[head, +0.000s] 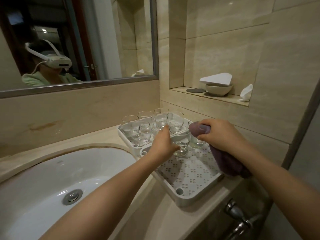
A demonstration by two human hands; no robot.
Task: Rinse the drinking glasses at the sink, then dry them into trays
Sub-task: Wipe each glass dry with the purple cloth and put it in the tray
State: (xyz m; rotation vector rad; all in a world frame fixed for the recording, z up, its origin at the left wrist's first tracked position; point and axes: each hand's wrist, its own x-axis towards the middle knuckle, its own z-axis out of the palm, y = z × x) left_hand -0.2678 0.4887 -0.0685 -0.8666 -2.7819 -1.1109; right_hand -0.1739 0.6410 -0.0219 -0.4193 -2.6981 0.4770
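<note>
On the beige marble counter point(107, 135) our left hand point(162, 144) grips a glass point(180, 141); our right hand point(220, 134) clutches a purple cloth point(228, 163) over the white tray point(195, 172)

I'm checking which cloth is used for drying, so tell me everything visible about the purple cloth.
The purple cloth is a soft, dull violet towel-like fabric, bunched up. The right hand grips it, fingers curled over its upper end, which sticks out rounded beyond the knuckles beside a glass. The rest hangs below the wrist, over the near white tray's right rim. Whether it is wet cannot be told.
</note>
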